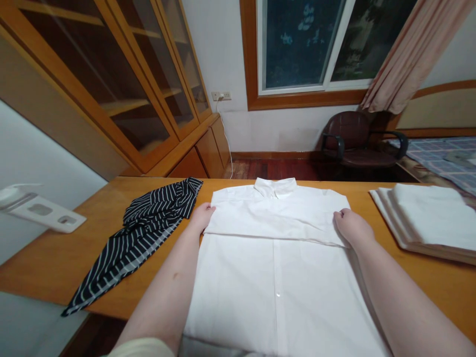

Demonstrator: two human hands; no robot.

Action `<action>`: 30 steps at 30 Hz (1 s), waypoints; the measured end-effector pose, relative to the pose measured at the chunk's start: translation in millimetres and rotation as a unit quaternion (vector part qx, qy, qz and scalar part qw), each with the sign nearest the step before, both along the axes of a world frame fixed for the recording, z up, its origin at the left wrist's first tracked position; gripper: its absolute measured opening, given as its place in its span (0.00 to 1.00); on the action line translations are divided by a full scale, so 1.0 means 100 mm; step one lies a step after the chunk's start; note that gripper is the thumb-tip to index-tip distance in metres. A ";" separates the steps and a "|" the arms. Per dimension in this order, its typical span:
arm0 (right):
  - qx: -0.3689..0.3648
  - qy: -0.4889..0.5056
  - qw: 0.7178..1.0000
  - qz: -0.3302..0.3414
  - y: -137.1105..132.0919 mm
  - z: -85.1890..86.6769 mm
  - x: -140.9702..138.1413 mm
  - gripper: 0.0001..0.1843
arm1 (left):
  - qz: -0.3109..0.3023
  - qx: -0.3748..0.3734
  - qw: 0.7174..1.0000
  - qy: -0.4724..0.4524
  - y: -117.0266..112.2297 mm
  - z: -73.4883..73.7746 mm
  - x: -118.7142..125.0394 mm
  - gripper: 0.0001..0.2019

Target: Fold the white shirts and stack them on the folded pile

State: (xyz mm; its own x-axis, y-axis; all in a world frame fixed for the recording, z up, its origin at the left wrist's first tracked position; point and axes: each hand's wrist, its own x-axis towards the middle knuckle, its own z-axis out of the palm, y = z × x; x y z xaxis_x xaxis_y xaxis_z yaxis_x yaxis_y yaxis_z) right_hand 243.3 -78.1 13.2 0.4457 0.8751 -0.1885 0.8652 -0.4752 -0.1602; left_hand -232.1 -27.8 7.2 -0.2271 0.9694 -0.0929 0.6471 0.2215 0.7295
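Observation:
A white button-up shirt (238, 287) lies front up on the wooden table, its collar at the far edge. Its sleeves are laid across the chest in a band, and the lower part runs toward me out of view. My left hand (203, 216) is closed on the shirt's left side, at the end of that band. On the opposite side my right hand (353, 228) pinches the band's right end, thumb on top. The fingertips of both hands are partly hidden by the cloth and the hands themselves.
A crumpled black-and-white striped garment (148, 228) lies left of the shirt on the table (107, 198). At right is a stack of folded white cloth (431, 218). A white stand (48, 210) sits at the left edge. Beyond are a glass-door cabinet (148, 89) and an armchair (353, 139).

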 end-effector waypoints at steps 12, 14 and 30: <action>-0.011 -0.002 1.000 -0.007 0.02 0.00 0.01 0.25 | -0.070 -0.108 0.985 -0.112 -0.28 0.08 -0.29 0.20; -0.014 -0.003 1.000 -0.009 0.02 0.01 0.00 0.25 | -0.079 -0.111 0.986 -0.100 -0.30 0.10 -0.31 0.18; 0.006 -0.004 1.000 -0.008 0.02 0.00 0.00 0.23 | -0.132 -0.116 0.978 0.109 -0.32 0.14 -0.31 0.16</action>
